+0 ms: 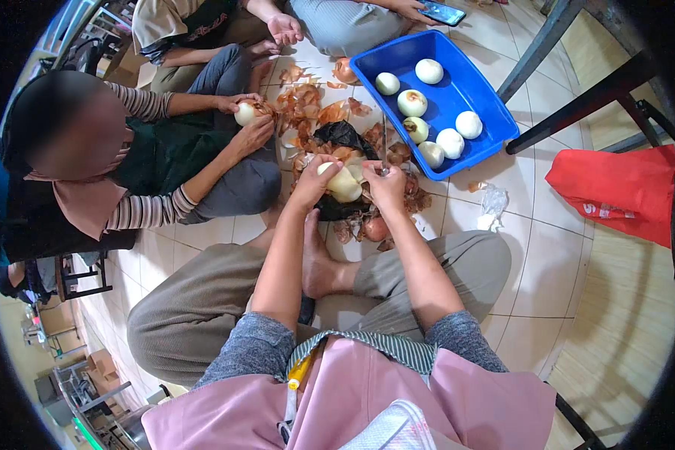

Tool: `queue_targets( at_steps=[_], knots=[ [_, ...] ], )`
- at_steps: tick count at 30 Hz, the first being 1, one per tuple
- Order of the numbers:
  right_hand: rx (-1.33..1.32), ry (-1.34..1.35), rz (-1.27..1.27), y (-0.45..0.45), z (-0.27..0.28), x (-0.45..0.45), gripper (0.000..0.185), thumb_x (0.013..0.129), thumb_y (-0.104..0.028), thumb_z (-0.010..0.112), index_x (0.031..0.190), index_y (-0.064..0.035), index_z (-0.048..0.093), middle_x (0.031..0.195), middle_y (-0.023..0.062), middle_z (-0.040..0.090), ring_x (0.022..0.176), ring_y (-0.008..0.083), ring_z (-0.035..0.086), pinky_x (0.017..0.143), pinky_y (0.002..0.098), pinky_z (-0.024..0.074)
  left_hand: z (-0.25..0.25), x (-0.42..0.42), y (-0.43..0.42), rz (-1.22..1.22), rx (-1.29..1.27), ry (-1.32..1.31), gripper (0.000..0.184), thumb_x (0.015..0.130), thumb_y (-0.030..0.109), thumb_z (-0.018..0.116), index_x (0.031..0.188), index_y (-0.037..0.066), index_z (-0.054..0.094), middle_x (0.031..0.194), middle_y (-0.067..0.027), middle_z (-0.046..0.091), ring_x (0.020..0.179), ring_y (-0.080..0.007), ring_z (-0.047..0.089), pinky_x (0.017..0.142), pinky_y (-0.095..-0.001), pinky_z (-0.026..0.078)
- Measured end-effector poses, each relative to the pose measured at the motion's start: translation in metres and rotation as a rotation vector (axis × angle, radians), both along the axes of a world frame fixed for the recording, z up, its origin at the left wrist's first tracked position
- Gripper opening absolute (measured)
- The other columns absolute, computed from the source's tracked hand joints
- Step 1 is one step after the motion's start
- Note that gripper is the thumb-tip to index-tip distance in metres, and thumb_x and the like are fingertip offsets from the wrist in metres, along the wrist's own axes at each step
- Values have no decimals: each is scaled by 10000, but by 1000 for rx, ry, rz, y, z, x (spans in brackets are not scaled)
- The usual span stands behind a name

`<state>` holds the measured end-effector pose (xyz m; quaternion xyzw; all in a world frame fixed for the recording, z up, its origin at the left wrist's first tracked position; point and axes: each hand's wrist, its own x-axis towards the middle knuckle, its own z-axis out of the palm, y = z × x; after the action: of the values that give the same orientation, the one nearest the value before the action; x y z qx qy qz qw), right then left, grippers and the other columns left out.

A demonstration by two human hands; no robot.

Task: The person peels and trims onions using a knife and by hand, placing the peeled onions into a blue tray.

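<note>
A pale, mostly peeled onion [343, 187] is held over the heap of skins. My left hand [313, 181] is closed around its left side. On the other side, my right hand [387, 186] is closed, pinching a pale layer of peel [361, 172] at the onion's edge. A thin, knife-like blade [385, 139] juts up from that hand; its handle is hidden by my fingers. Below them, brown onion skins [330, 112] and a crumpled black plastic bag [341, 135] lie on the floor. An unpeeled onion [376, 229] rests just below my right hand.
A blue tub [465, 94] holding several peeled onions stands at upper right. A co-worker at left holds a partly peeled onion [245, 114]; other people sit beyond. Another brown onion [344, 71] lies near the tub. Metal legs [540, 49] and a red bag [615, 191] are at right.
</note>
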<state>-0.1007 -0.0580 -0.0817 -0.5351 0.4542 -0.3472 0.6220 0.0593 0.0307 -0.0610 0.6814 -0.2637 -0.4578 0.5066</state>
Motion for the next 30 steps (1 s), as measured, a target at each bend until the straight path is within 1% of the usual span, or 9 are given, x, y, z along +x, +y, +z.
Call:
queue_targets(
  at_steps=[6, 9, 12, 15, 18, 21, 25, 27, 30],
  knots=[
    [50, 38, -68, -1, 8, -6, 151, 804, -59, 708, 927, 23, 738, 856, 57, 725, 764, 102, 649, 726, 250, 512, 12, -8, 1, 67, -29, -84, 319, 901, 346, 709, 1095, 118, 596, 967, -12, 623, 851, -100, 573, 704, -240, 461],
    [-15, 17, -146, -1, -3, -3, 140, 795, -117, 720, 879, -11, 757, 731, 39, 707, 654, 96, 624, 650, 275, 501, 11, -3, -1, 67, 7, 63, 359, 896, 354, 708, 1140, 122, 583, 991, -20, 624, 863, -101, 591, 688, -254, 490],
    [26, -27, -157, -2, 0, -5, 157, 806, -114, 711, 910, -2, 748, 759, 38, 706, 661, 99, 622, 649, 272, 498, 19, -4, 4, -61, 65, 304, 403, 860, 288, 741, 1183, 119, 567, 973, -13, 633, 862, -105, 607, 694, -279, 519],
    [110, -97, -119, 1, 9, -2, 156, 815, -107, 702, 916, 7, 738, 818, 39, 710, 704, 83, 616, 662, 254, 490, 26, -4, 6, -408, 152, 26, 429, 804, 203, 775, 1173, 106, 580, 975, -13, 656, 882, -115, 623, 743, -286, 529],
    [-32, -66, -23, -1, 1, -3, 277, 836, -153, 703, 1058, 14, 691, 842, 73, 713, 729, 173, 661, 711, 314, 523, 0, -2, 2, -370, 0, -137, 456, 741, 165, 811, 1137, 87, 598, 981, -30, 679, 885, -137, 637, 778, -303, 529],
    [-744, 571, -139, 6, 49, -13, 413, 927, -292, 638, 1197, 17, 597, 926, 168, 707, 807, 337, 687, 779, 430, 538, 0, -2, 2, -203, 48, -328, 468, 722, 201, 828, 1113, 73, 606, 987, -84, 697, 901, -172, 654, 801, -321, 524],
    [-296, 451, 235, 21, 81, -16, 517, 1030, -481, 392, 1208, -18, 537, 1131, 286, 640, 1003, 448, 642, 862, 515, 500, 18, -7, -2, -84, 122, -525, 478, 730, 219, 834, 1112, 64, 593, 973, -117, 693, 894, -183, 649, 790, -331, 520],
    [-150, 420, 340, 31, 70, -14, 511, 1029, -499, 378, 1248, -63, 531, 1129, 250, 653, 1011, 445, 640, 878, 521, 484, 28, -11, -3, -77, 126, -516, 482, 750, 218, 840, 1123, 59, 578, 979, -87, 676, 888, -144, 619, 783, -310, 515],
    [-51, 299, 302, 34, 23, -6, 535, 1025, -520, 381, 1294, -79, 520, 1057, 227, 673, 955, 413, 657, 861, 497, 488, 27, -15, -2, -62, 14, -537, 440, 753, 231, 803, 1092, 54, 586, 986, -176, 702, 931, -253, 689, 790, -381, 530]
  ],
)
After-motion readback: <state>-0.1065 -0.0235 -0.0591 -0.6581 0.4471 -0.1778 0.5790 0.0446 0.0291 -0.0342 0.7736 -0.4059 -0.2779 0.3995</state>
